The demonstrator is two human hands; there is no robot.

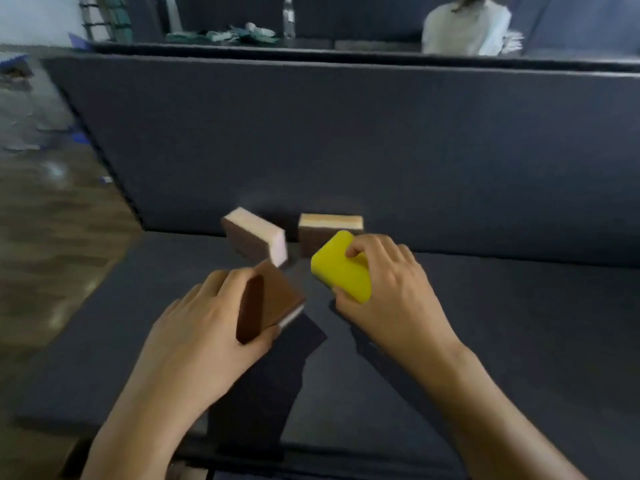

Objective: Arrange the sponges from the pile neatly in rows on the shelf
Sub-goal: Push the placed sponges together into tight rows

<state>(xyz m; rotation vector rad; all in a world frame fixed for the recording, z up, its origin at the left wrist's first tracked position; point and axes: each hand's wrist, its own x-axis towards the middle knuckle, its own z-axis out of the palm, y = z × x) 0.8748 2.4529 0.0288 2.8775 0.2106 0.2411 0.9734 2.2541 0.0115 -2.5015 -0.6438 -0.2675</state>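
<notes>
head view | left hand point(204, 313) grips brown sponge point(273, 299), frame centre | right hand point(388, 289) grips yellow sponge point(341, 268), just right of centre | pink-topped sponge point(258, 237) and tan-topped sponge point(329, 230) stand on dark shelf point(502, 323) above the hands

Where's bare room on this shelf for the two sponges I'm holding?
Bare shelf lies along the back wall right of the tan-and-brown sponge, and left of the pink-and-brown sponge. Crowded in the middle: left hand with brown sponge and right hand with yellow sponge sit close before those two.
</notes>
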